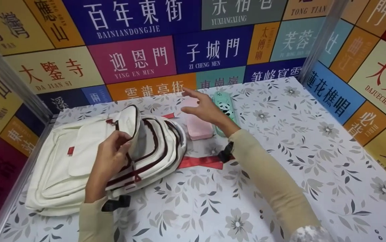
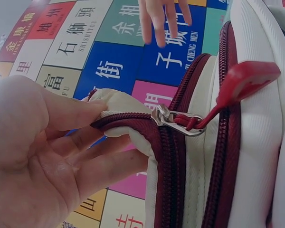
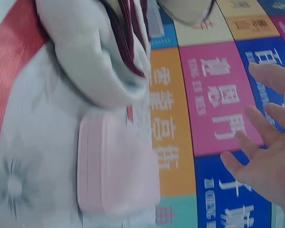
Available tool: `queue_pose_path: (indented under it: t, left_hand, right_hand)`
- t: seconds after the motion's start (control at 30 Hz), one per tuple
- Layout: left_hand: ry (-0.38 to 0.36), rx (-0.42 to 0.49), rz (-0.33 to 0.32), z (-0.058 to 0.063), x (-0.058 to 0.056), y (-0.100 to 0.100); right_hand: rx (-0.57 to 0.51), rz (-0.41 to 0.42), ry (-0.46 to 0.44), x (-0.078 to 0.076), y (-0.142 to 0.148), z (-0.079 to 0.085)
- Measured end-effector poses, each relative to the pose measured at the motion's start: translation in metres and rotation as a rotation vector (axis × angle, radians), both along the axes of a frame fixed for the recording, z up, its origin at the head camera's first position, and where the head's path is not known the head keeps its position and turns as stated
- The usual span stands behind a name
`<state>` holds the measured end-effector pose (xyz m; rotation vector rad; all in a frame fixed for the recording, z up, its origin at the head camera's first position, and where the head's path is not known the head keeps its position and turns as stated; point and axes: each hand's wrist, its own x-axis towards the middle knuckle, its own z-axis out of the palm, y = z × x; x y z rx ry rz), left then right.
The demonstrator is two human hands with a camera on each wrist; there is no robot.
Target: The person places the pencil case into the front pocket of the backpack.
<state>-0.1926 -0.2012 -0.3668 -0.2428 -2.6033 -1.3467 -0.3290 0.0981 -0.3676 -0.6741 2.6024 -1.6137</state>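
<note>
A cream backpack (image 1: 56, 171) with dark red zips lies on its back on the table, its front pocket partly open. My left hand (image 1: 109, 159) pinches the zip-trimmed edge of the pocket flap between thumb and fingers and lifts it. Near that grip, a metal zip slider (image 2: 164, 115) shows in the left wrist view, along with a red pull tab (image 2: 249, 80). My right hand (image 1: 204, 107) hovers with spread fingers above a pink case (image 1: 199, 129) and holds nothing. In the right wrist view the pink case (image 3: 126, 171) lies beside the backpack, apart from my fingers.
A mint green case with a panda print (image 1: 226, 106) lies just right of the pink one. Red strips (image 1: 203, 162) lie on the flowered tabletop (image 1: 273, 148) beside the backpack. Colourful printed panels (image 1: 132, 60) stand as walls at the back and sides.
</note>
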Motion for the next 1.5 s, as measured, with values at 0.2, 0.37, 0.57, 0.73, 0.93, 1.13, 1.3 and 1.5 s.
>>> queue_pose_path:
  t: [0.2,0.37,0.57,0.73,0.93,1.13,1.3,1.5]
  left_hand:
    - [-0.016,0.012,0.004,-0.001,0.000,-0.001]
    - [-0.006,0.010,0.006,0.001,0.000,0.000]
    - [-0.018,-0.005,0.017,0.001,0.001,0.000]
    - [-0.010,-0.010,0.019,0.001,0.002,0.000]
    - [-0.037,0.020,0.006,0.001,0.002,-0.001]
    - [-0.064,0.000,0.027,0.000,0.004,-0.002]
    - [-0.061,-0.009,0.038,0.000,0.004,-0.003]
    - [-0.074,0.014,0.040,0.002,0.002,0.001]
  right_hand:
    - [-0.024,-0.052,0.023,0.006,0.034,0.000]
    - [0.045,-0.168,0.015,0.010,0.058,-0.001]
    - [0.170,-0.300,-0.052,0.011,0.081,-0.013]
    - [0.230,-0.325,-0.128,0.012,0.096,-0.025]
    - [0.287,-0.340,-0.220,0.015,0.105,-0.044]
    - [0.349,-0.398,-0.441,0.016,0.095,-0.065]
    - [0.425,-0.464,-0.517,0.015,0.083,-0.070]
    - [0.436,-0.554,-0.568,0.014,0.084,-0.065]
